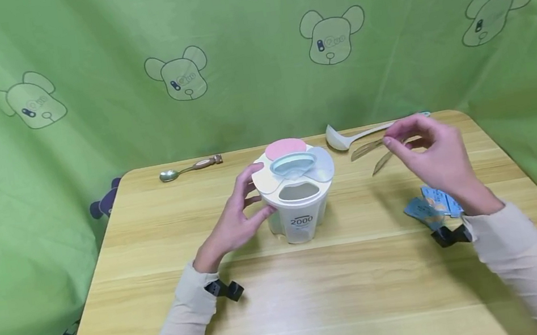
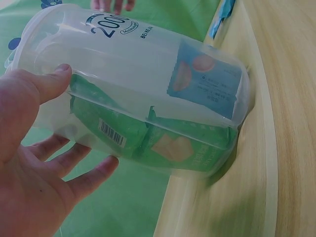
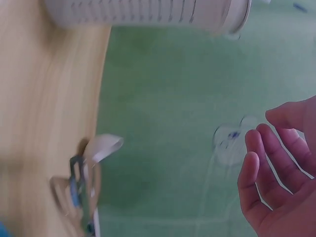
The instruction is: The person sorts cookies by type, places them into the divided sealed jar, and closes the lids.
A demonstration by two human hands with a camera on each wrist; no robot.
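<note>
A clear plastic storage canister [image 1: 302,225] marked "2000" stands on the table under a sectioned lid [image 1: 266,179] of pink, white and pale blue. Its front section shows an opening. My left hand [image 1: 237,220] grips the canister's upper side, thumb on one side and fingers on the other. Through the wall in the left wrist view, green packets [image 2: 173,145] and a blue packet [image 2: 207,81] lie inside. My right hand [image 1: 433,153] hovers to the right, fingers loosely bent and nothing between them. Beyond it in the head view, tongs [image 1: 366,149] lie on the table.
Blue packets [image 1: 424,211] lie on the table below my right wrist. A white ladle [image 1: 338,139] rests along the back edge, near the tongs. At the back left is a spoon [image 1: 170,175] with a brown handle. Green curtain [image 1: 256,77] hangs behind the table.
</note>
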